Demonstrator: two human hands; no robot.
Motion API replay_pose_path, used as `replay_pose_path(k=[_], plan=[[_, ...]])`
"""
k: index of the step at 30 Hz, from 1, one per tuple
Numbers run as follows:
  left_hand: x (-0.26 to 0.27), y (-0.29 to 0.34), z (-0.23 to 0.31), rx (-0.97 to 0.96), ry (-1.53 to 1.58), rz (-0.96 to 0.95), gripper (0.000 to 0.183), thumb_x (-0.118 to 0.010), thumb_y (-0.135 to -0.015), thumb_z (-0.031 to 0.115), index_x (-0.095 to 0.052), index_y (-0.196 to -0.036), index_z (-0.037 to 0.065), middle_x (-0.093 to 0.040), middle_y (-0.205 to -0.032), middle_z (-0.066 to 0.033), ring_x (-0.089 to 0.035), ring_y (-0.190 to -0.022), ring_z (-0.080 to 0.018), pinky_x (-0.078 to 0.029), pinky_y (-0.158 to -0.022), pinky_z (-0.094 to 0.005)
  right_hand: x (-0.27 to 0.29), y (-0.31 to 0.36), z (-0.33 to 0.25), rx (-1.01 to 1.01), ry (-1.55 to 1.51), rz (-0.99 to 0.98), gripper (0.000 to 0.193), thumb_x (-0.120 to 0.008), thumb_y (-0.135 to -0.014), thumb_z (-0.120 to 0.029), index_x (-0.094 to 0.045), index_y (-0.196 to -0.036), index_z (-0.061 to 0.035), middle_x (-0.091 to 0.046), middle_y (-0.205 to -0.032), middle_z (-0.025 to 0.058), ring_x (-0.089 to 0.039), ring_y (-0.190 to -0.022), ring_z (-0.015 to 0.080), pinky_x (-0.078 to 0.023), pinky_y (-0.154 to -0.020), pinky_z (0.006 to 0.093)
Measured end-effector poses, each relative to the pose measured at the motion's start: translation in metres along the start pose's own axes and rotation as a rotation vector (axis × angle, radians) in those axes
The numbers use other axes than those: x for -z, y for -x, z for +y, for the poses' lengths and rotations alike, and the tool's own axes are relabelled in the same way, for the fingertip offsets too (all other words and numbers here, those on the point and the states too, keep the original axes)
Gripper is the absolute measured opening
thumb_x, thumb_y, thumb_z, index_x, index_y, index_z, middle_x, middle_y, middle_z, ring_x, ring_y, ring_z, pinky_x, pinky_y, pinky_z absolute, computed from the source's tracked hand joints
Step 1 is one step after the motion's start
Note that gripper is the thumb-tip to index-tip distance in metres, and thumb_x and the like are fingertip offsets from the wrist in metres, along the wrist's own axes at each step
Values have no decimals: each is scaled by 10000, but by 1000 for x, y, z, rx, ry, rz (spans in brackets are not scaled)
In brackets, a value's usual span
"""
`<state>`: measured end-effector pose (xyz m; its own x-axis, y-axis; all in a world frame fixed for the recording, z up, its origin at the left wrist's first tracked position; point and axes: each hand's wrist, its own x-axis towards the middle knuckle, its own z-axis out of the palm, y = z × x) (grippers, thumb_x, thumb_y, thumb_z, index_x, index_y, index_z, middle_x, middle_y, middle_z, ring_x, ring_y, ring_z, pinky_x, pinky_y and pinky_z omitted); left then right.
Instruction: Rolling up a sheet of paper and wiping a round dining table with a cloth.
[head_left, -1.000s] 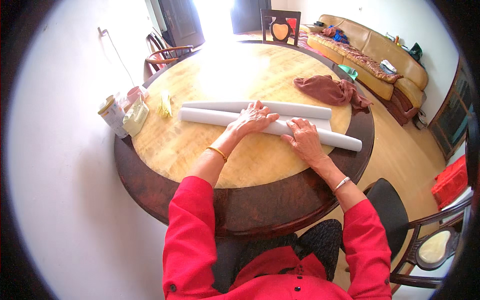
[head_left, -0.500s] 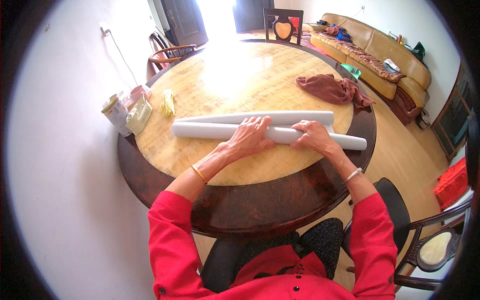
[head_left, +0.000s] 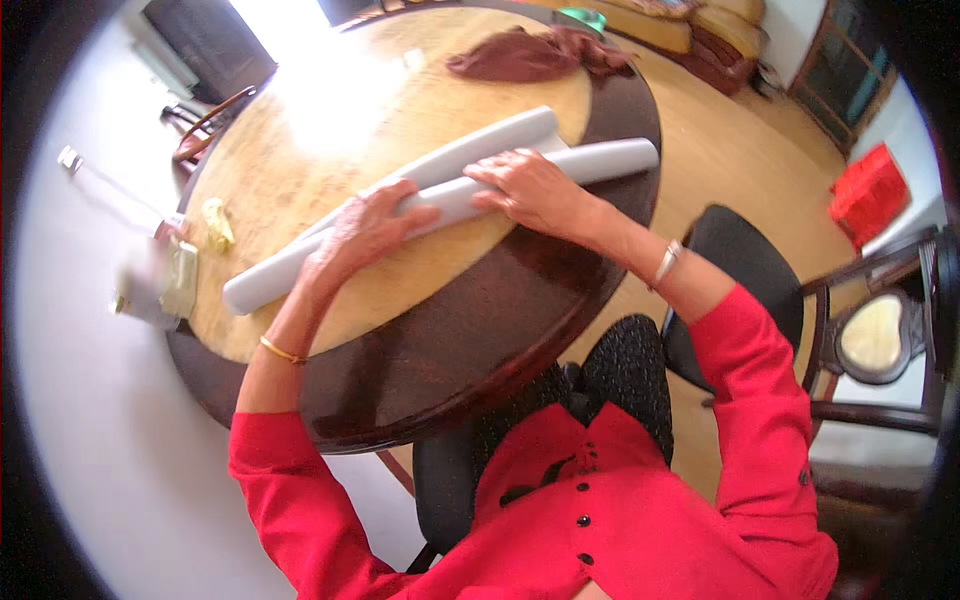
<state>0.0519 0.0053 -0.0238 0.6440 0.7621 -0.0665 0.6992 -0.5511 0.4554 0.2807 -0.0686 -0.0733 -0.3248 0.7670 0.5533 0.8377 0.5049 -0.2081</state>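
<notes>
A pale grey sheet lies rolled up on the round table (head_left: 480, 330), forming two long tubes side by side. My left hand (head_left: 372, 222) curls over the near tube (head_left: 615, 160) left of its middle, its fingers toward the far tube (head_left: 490, 137). Farther right along the same near tube, my right hand (head_left: 535, 188) wraps over the top with its thumb on the near side. A short flat stretch of sheet shows between the tubes at their right ends. Under the left hand and wrist, part of the roll is hidden.
A brown cloth (head_left: 515, 55) lies at the table's far side. By the wall stand a blurred can (head_left: 145, 290) and a pale pack (head_left: 180, 280), with a yellow wrapper (head_left: 217, 225) beside them. To the right are a dark chair (head_left: 740, 290) and a red bag (head_left: 868, 195).
The whole view has tilted and shifted, so the table and roll now slant up to the right. Both hands stay on the near tube, with the left hand slightly lower on it.
</notes>
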Motion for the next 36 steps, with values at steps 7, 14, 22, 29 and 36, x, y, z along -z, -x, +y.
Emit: replay_pose_path(k=[7, 14, 22, 29, 36], plan=[[-10, -21, -4, -164, -159, 160, 403, -548, -915, 357, -600, -1141, 28, -655, -994, -213, -629, -931, -337, -476, -833, -415, -9, -16, 30, 23, 121, -165, 452, -399, -972, -428, -624, -1103, -58, -670, -981, 152, -644, -954, 323, -485, -793, 471], [-18, -10, -8, -268, -298, 304, 364, -547, -926, 315, -567, -1156, 33, -625, -1039, -220, -581, -991, -382, -452, -864, -453, -5, -31, 23, -51, 255, -371, 327, -392, -958, -304, -628, -1137, -167, -653, -1052, 146, -634, -1016, 317, -485, -870, 484], [-24, 0, -9, -342, -366, 329, 475, -610, -875, 328, -529, -1201, -9, -605, -1111, -213, -537, -1081, -369, -437, -912, -452, 2, -33, 11, -214, 147, -466, 457, -394, -975, -373, -528, -1317, -99, -600, -1205, 174, -548, -1138, 323, -451, -952, 441], [-12, -4, 0, -304, -396, 265, 501, -650, -805, 334, -564, -1143, -26, -625, -1087, -219, -581, -1024, -387, -455, -886, -464, 4, -40, 12, -289, 80, -493, 540, -391, -962, -457, -505, -1341, -90, -580, -1251, 187, -548, -1145, 357, -429, -982, 446], [-24, -2, 8, -123, -386, 53, 551, -666, -747, 442, -589, -1062, -3, -595, -1073, -312, -590, -1004, -418, -476, -860, -478, 3, -17, 0, -99, 210, -426, 489, -445, -951, -425, -493, -1366, -172, -499, -1361, 190, -485, -1240, 357, -405, -1023, 430]])
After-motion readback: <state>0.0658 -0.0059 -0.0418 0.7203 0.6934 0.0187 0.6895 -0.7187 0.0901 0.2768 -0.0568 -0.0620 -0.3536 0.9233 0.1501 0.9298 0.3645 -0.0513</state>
